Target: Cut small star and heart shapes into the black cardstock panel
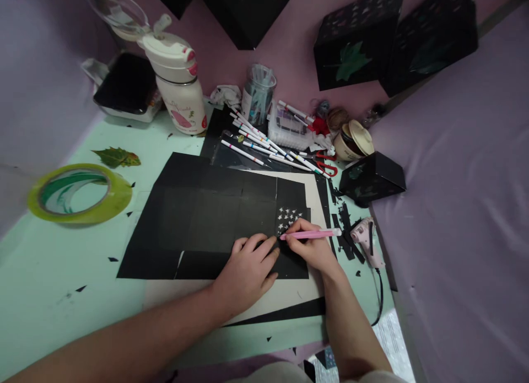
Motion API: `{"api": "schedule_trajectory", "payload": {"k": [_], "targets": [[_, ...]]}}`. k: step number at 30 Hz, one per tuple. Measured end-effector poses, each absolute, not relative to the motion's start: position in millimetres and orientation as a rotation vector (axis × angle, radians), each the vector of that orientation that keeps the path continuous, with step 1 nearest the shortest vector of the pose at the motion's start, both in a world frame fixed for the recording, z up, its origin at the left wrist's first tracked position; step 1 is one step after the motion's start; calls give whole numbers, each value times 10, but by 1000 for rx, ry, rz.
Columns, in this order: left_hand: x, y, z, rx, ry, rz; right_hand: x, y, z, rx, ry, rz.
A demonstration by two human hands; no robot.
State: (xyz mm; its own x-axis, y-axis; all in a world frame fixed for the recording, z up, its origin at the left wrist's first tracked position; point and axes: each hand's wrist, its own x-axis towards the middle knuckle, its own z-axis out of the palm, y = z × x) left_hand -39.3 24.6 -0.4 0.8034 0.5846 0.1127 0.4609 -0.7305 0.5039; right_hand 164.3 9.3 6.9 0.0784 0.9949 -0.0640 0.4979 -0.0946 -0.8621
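Note:
A large sheet of black card point(206, 206) with fold lines lies over white paper on the table. Near its right end sits a cluster of small white stars point(286, 217). My right hand point(309, 245) is closed round a slim pink pen-shaped tool point(312, 235) with a pale back end. Its tip meets the card just below the stars; whether it is a nib or a blade is too small to tell. Left of the tip, my left hand point(252, 267) rests on the card, fingers spread and slightly bent, holding nothing.
Yellow tape point(119, 198) and a leaf point(118, 157) lie at left. Behind the card are a bottle point(179, 91), white markers point(264, 143), a jar point(259, 93) and red-handled scissors point(326, 165). Black scraps point(345, 228), a small black box point(374, 179) and a corded pink device point(367, 242) lie right.

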Motion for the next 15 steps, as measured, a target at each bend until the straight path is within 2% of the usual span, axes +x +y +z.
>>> {"api": "schedule_trajectory", "payload": {"k": [15], "targets": [[-384, 238, -8, 2583, 781, 364, 1640, 67, 17, -1641, -1482, 830]]}}
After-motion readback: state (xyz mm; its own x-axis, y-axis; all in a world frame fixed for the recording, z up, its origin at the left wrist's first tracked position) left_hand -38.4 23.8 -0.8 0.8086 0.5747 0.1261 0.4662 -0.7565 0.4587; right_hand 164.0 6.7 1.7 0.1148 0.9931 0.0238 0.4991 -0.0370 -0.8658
